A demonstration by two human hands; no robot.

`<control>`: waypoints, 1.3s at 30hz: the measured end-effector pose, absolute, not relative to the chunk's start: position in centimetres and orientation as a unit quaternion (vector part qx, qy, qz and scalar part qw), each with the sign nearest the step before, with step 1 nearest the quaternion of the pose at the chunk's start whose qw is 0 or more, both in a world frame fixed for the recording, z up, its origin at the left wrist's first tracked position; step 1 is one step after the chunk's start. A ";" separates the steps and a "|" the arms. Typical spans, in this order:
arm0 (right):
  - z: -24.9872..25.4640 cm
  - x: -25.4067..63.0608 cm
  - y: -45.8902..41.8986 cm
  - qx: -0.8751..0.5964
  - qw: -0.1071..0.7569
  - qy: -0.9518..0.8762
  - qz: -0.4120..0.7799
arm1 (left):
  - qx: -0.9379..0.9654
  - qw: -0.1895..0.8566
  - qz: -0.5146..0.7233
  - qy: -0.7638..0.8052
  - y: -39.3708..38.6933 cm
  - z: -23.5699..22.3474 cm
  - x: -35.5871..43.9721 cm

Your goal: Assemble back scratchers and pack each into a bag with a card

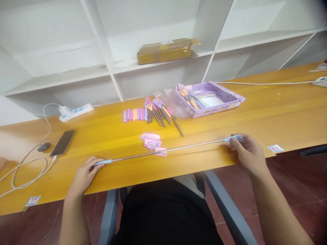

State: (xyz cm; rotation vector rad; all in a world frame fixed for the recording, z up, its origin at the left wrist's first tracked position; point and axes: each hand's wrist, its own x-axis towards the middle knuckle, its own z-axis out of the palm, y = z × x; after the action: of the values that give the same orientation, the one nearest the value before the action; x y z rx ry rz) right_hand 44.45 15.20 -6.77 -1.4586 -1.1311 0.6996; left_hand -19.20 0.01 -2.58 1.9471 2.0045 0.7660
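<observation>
A telescopic back scratcher (168, 149) stretches long between my two hands, its thin metal rod drawn out above the table. My left hand (85, 172) is closed around its light blue handle. At the other end, my right hand (247, 149) grips the light blue claw-shaped head. Just behind the rod lies a loose pile of small pink and purple cards (152, 140), one of them partly under the rod. Farther back are several back scratcher heads on short metal rods (160, 112), heaped together. Beside them sits a row of coloured handles (135, 115).
A purple box (217, 110) holding more scratchers stands at the back right, clear plastic bags (175, 102) beside it. On the left are a phone (62, 143) on a cable, a dark round object (43, 147) and a power strip (76, 112). A taped carton (165, 51) rests on the shelf.
</observation>
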 end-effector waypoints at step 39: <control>-5.0 26.8 10.1 -0.288 0.361 -0.841 0.281 | 0.832 0.055 0.150 0.531 3.8 -4.1 -2.9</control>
State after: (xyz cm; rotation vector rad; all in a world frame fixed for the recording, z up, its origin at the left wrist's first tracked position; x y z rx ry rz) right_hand 26.78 10.07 -4.99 -0.7415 -2.1675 0.7243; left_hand -2.87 3.80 -4.12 2.5255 1.6127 0.4565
